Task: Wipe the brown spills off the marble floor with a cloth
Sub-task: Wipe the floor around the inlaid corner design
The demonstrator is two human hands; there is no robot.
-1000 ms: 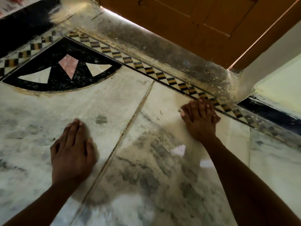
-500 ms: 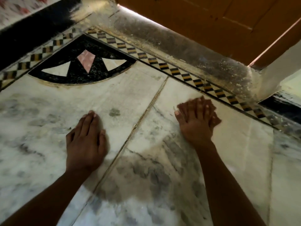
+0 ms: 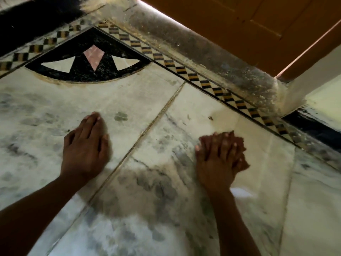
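Both grips flat, released: L hand (image 3: pixel 84 148) on marble floor (image 3: pixel 201 106), R hand (image 3: pixel 215 163) pressing cloth (image 3: pixel 242 145) nr door (image 3: pixel 239 24).

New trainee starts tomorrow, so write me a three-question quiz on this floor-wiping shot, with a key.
1. True or false: the left hand lies flat on the marble floor, holding nothing.
2. Which hand presses the brown cloth to the floor? A) left hand B) right hand C) both hands
3. What colour is the diamond set in the black corner inlay?
Key: 1 true; 2 B; 3 pink.
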